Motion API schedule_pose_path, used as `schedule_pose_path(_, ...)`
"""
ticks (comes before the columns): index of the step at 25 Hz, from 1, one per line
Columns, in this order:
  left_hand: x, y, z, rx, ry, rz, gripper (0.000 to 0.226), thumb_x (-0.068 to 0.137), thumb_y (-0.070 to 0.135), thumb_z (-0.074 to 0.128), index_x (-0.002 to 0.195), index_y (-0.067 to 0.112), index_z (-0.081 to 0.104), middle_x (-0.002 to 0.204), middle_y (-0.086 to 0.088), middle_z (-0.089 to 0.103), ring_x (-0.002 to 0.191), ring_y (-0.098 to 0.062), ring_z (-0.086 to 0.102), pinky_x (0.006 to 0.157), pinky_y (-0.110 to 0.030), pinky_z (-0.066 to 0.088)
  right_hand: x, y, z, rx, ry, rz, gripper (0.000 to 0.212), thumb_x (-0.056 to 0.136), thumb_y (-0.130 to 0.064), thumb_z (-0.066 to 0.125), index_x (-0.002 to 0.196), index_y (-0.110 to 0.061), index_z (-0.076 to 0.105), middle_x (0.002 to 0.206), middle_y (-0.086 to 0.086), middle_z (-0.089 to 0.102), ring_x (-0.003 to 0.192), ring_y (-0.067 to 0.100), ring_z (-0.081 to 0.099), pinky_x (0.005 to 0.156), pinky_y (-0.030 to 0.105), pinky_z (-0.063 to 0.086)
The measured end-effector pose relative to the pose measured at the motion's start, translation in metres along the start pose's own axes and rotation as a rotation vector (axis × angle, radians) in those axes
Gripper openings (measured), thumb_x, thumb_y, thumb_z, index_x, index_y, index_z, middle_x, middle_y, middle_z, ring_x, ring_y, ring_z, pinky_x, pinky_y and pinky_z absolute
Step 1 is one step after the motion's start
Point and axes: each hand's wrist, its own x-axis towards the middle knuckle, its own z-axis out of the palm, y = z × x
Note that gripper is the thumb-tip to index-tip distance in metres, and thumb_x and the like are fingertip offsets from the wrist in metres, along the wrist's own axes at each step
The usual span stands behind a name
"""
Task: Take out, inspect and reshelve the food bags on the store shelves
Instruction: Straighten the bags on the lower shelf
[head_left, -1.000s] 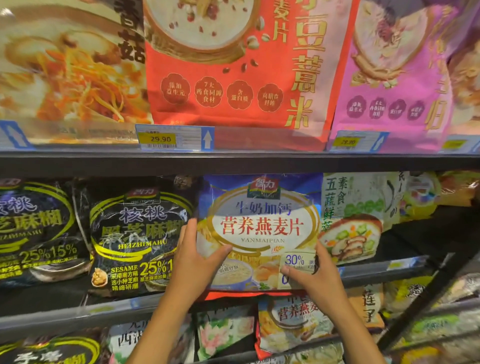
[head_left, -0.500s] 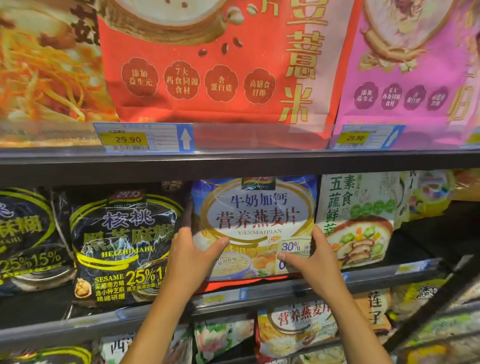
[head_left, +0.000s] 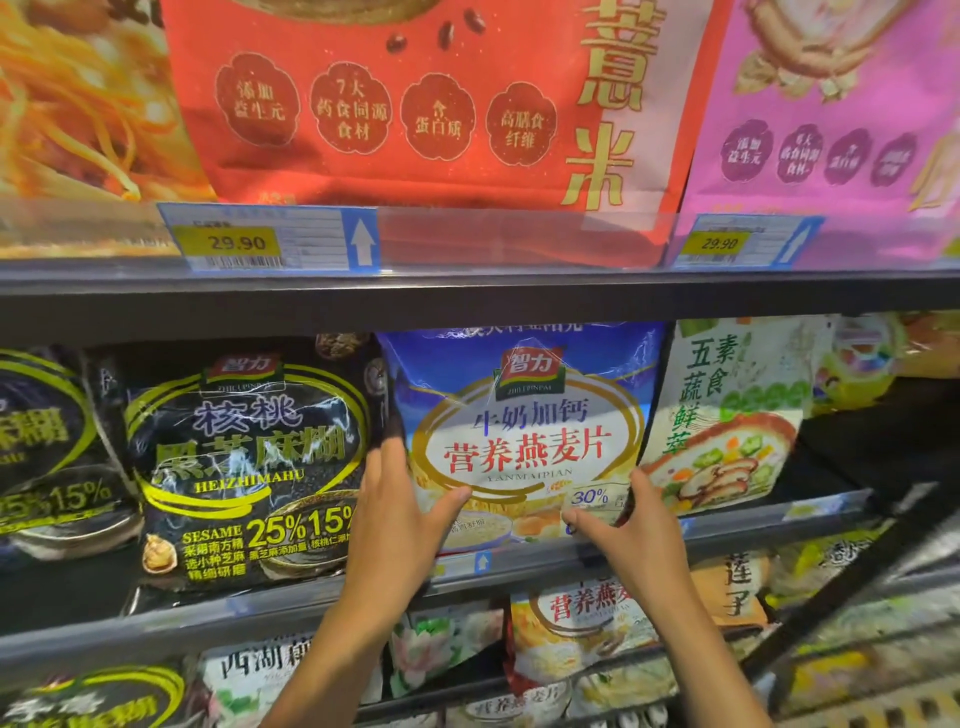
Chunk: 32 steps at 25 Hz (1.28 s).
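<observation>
A blue and white oatmeal bag (head_left: 524, 415) with red characters stands upright on the middle shelf (head_left: 519, 564), between a black sesame paste bag (head_left: 244, 467) and a pale green vegetable bag (head_left: 727, 415). My left hand (head_left: 400, 514) grips the oatmeal bag's lower left edge, thumb across its front. At the lower right corner, my right hand (head_left: 634, 530) holds the bag with the thumb on its front. The bag's bottom sits behind the shelf's front rail.
The upper shelf (head_left: 467, 296) carries a large red bag (head_left: 415, 104), a pink bag (head_left: 831, 104) and a 29.90 price tag (head_left: 239, 241). Another black bag (head_left: 36, 441) sits far left. More bags fill the lower shelf (head_left: 571, 623). A dark bar (head_left: 841, 587) slants at right.
The oatmeal bag has moved back into its slot and stands more upright, with both hands still on it. The view has shifted closer to the shelf.
</observation>
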Motion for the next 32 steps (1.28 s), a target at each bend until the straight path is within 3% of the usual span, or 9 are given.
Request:
schedule_pose_path(3, -0.002, 0.0, -0.005, 0.001, -0.01, 0.015, 0.063, 0.081, 0.046, 0.084, 0.122, 0.029, 0.039, 0.111, 0.006, 0.046, 0.108, -0.023, 0.056, 0.085, -0.048, 0.055, -0.009, -0.006, 0.006, -0.045, 0.085, 0.036, 0.073, 0.077, -0.041, 0.089, 0.139, -0.026, 0.054, 0.128, -0.005, 0.06, 0.123, 0.02, 0.056, 0.091, 0.031, 0.045)
schedule_pose_path(5, -0.003, -0.001, -0.007, -0.002, -0.023, 0.026, 0.063, 0.081, 0.045, 0.084, 0.122, 0.029, 0.039, 0.112, 0.006, 0.046, 0.109, -0.024, 0.056, 0.085, -0.049, 0.055, -0.017, -0.007, 0.011, -0.089, 0.166, 0.042, 0.086, 0.078, -0.043, 0.088, 0.15, -0.016, 0.048, 0.14, 0.001, 0.054, 0.132, 0.023, 0.052, 0.098, 0.033, 0.044)
schedule_pose_path(8, -0.004, -0.003, -0.012, -0.006, -0.05, 0.052, 0.067, 0.082, 0.042, 0.084, 0.128, 0.028, 0.037, 0.116, 0.005, 0.046, 0.112, -0.024, 0.057, 0.086, -0.049, 0.055, -0.027, -0.008, 0.017, -0.107, 0.223, 0.051, 0.09, 0.079, -0.049, 0.085, 0.152, -0.018, 0.043, 0.14, 0.0, 0.051, 0.13, 0.022, 0.052, 0.102, 0.039, 0.05)
schedule_pose_path(11, -0.007, -0.007, -0.018, -0.018, -0.07, 0.057, 0.08, 0.086, 0.04, 0.081, 0.147, 0.025, 0.031, 0.135, 0.003, 0.046, 0.125, -0.022, 0.053, 0.09, -0.037, 0.05, -0.035, -0.009, 0.016, -0.104, 0.226, 0.082, 0.091, 0.08, -0.05, 0.084, 0.153, -0.021, 0.04, 0.144, -0.001, 0.049, 0.133, 0.023, 0.051, 0.104, 0.045, 0.052)
schedule_pose_path(15, -0.017, -0.012, -0.027, -0.069, -0.09, 0.043, 0.097, 0.09, 0.04, 0.077, 0.163, 0.024, 0.016, 0.164, 0.004, 0.029, 0.146, -0.018, 0.042, 0.111, -0.041, 0.046, -0.05, -0.013, 0.011, -0.089, 0.197, 0.059, 0.087, 0.084, -0.04, 0.083, 0.155, -0.021, 0.038, 0.151, 0.001, 0.046, 0.14, 0.023, 0.045, 0.107, 0.042, 0.045)
schedule_pose_path(21, -0.051, -0.006, -0.044, -0.044, -0.016, 0.109, 0.087, 0.093, 0.038, 0.075, 0.163, 0.031, 0.024, 0.163, 0.01, 0.028, 0.144, -0.008, 0.038, 0.109, -0.025, 0.037, -0.078, -0.022, -0.002, -0.107, 0.138, 0.019, 0.082, 0.086, -0.041, 0.082, 0.154, -0.021, 0.04, 0.158, 0.001, 0.033, 0.144, 0.024, 0.04, 0.11, 0.042, 0.043)
schedule_pose_path(24, -0.074, -0.007, -0.055, 0.065, 0.041, 0.142, 0.087, 0.092, 0.038, 0.076, 0.162, 0.032, 0.025, 0.164, 0.008, 0.027, 0.151, -0.012, 0.028, 0.122, -0.038, 0.033, -0.1, -0.022, -0.004, -0.125, 0.1, -0.021, 0.081, 0.086, -0.041, 0.081, 0.153, -0.022, 0.041, 0.163, -0.001, 0.025, 0.148, 0.025, 0.034, 0.109, 0.044, 0.043)
schedule_pose_path(27, -0.106, -0.012, -0.069, 0.159, 0.076, 0.157, 0.087, 0.091, 0.041, 0.076, 0.162, 0.033, 0.026, 0.168, 0.007, 0.022, 0.158, -0.019, 0.016, 0.126, -0.048, 0.028, -0.125, -0.023, -0.004, -0.157, 0.058, -0.056, 0.078, 0.087, -0.042, 0.08, 0.152, -0.024, 0.042, 0.165, -0.002, 0.023, 0.15, 0.025, 0.029, 0.109, 0.043, 0.042)
schedule_pose_path(32, -0.154, -0.031, -0.101, 0.217, 0.094, 0.056, 0.093, 0.091, 0.045, 0.075, 0.163, 0.039, 0.017, 0.173, 0.01, 0.007, 0.161, -0.015, 0.002, 0.128, -0.05, 0.022, -0.159, -0.038, 0.012, -0.116, -0.015, -0.112, 0.073, 0.088, -0.044, 0.078, 0.151, -0.028, 0.044, 0.164, -0.006, 0.022, 0.152, 0.021, 0.025, 0.114, 0.043, 0.041)
